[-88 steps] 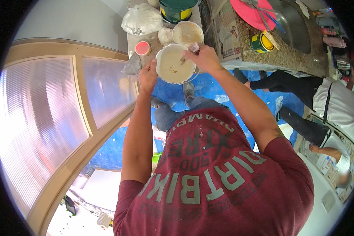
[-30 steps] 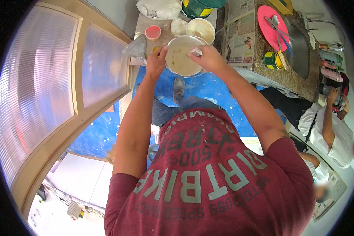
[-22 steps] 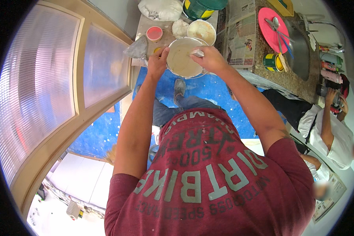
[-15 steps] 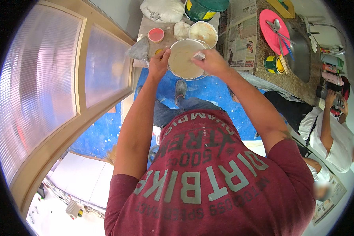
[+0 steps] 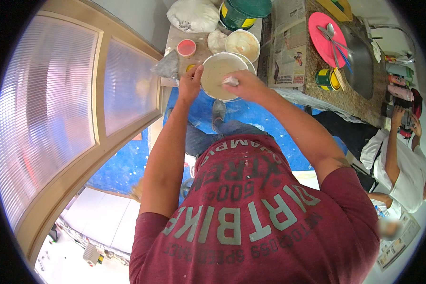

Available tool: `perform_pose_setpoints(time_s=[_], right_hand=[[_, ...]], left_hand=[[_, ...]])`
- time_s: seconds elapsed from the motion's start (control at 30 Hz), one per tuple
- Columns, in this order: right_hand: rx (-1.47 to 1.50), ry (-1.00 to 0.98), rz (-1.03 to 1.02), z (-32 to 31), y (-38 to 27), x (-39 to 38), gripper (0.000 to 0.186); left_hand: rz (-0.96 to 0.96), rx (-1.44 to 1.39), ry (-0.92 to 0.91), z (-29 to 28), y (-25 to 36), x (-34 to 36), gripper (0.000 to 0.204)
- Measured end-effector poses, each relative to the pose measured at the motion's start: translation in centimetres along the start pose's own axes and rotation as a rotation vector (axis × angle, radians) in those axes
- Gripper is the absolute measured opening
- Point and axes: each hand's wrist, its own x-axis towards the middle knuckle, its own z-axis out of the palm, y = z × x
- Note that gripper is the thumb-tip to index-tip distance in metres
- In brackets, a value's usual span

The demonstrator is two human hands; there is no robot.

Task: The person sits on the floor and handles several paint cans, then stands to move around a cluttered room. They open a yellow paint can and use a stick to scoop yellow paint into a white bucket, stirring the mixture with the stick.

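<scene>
A round white bowl (image 5: 220, 71) full of pale cream paste is held at the edge of a small counter. My left hand (image 5: 190, 84) grips its left rim. My right hand (image 5: 244, 85) reaches over the bowl's right side, closed on a small pale tool (image 5: 230, 81) whose tip sits in the paste. Behind the bowl stands a second white bowl (image 5: 243, 44) with cream and orange residue. My red printed shirt fills the lower half of the view.
A white sack (image 5: 193, 15), a green and yellow bucket (image 5: 242, 10), a small pink-lidded pot (image 5: 187, 48), newspaper (image 5: 287, 45), a pink plate (image 5: 324, 32) with spoons, a small yellow can (image 5: 327, 79) and a sink (image 5: 364, 61) lie around. A frosted door (image 5: 66, 118) stands at left. Another person (image 5: 402, 156) crouches at right.
The bowl and both hands have stayed together, shifting slightly up and right in view. My right hand keeps working the tool across the paste. The person at right moved a little.
</scene>
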Motion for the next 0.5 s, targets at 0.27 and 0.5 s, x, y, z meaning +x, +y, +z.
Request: perform_pose_setpoints(time_s=[0.27, 0.5], right_hand=[[0.065, -0.092, -0.008, 0.4, -0.5, 0.2, 0.035], [0.106, 0.062, -0.011, 1.0, 0.0, 0.4, 0.035]], left_hand=[[-0.07, 0.014, -0.003, -0.1, 1.4, -0.1, 0.049], [0.025, 0.036, -0.009, 0.1, 0.0, 0.4, 0.05]])
